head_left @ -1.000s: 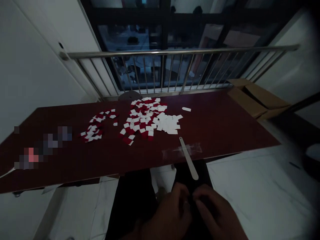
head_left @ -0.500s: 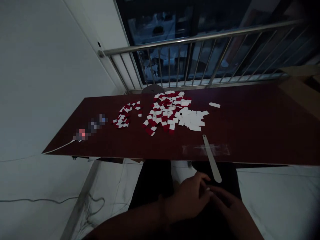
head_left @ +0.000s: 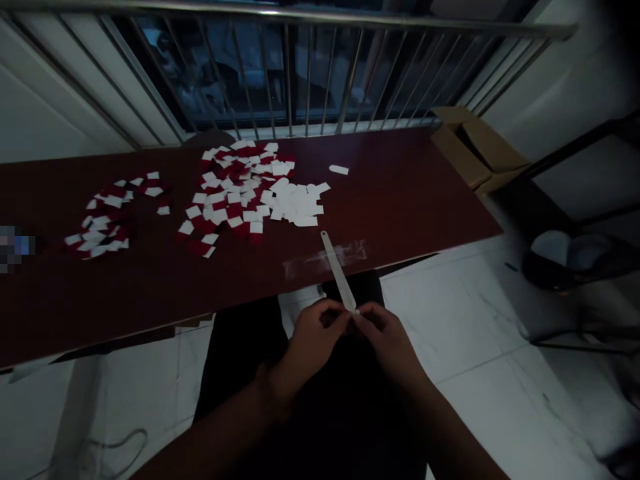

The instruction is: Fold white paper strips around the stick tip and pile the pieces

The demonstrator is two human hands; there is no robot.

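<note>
Just past the table's front edge, my left hand (head_left: 318,339) and my right hand (head_left: 389,339) meet fingertip to fingertip above my lap. Both are closed in a pinch. A small white piece (head_left: 355,312) shows between the fingertips, mostly hidden by them. Touching or almost touching them is the rounded end of a flat pale stick (head_left: 338,270), which has a hole at its far end and juts out over the edge. Clear tape (head_left: 300,265) lies across the table at the stick. Beyond it is a pile of white paper tabs (head_left: 297,205) with rounded ends.
A large heap of red-and-white pieces (head_left: 233,193) adjoins the white tabs; a smaller heap (head_left: 103,230) lies left. One white tab (head_left: 339,170) lies apart. A cardboard box (head_left: 483,150) stands at the right end. A metal railing (head_left: 310,20) runs behind the dark red table (head_left: 410,193).
The view has swung right, bringing the box and the table's right end into sight. My hands have moved up to the stick's near end, fingertips pinched together there.
</note>
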